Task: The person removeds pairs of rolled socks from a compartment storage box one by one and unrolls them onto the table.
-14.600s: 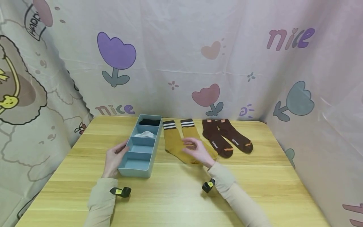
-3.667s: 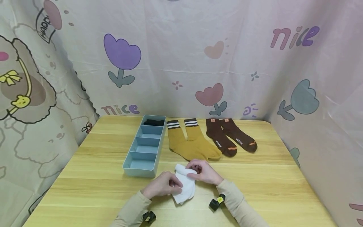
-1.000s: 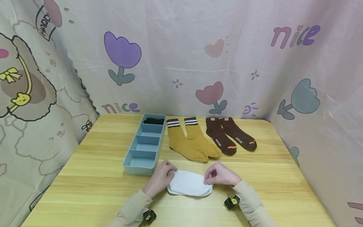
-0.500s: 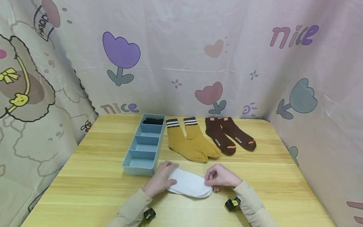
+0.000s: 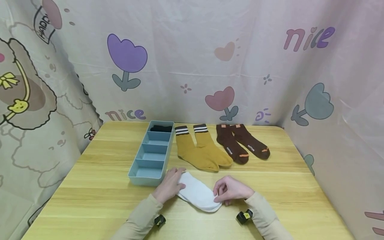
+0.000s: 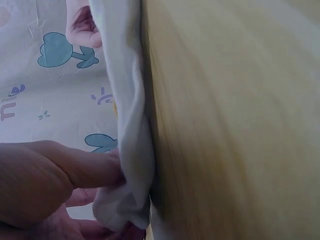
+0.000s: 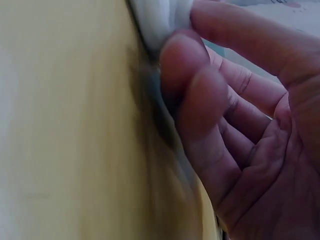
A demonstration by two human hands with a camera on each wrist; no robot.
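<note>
A pair of white socks (image 5: 198, 194) lies flat, one over the other, on the wooden table in front of me, slanting down to the right. My left hand (image 5: 170, 184) grips their left end. In the left wrist view its thumb (image 6: 95, 167) presses on the socks' upper side while fingertips show beneath. At the other end, my right hand (image 5: 232, 189) pinches the edge between thumb and fingers; the right wrist view shows the white fabric (image 7: 160, 20) at the fingertips, the other fingers curled.
Left of the socks stands a blue-grey box (image 5: 163, 168) with several compartments, a folded black item (image 5: 161, 128) in the farthest. Mustard socks with striped cuffs (image 5: 199, 151) and brown socks (image 5: 232, 146) lie behind. A printed curtain (image 5: 180, 50) hangs beyond the table (image 5: 99, 186).
The white fabric, in the box at first and later partly rolled on the table, now lies spread out. Over the last second its left end swung away from me and its right end came nearer.
</note>
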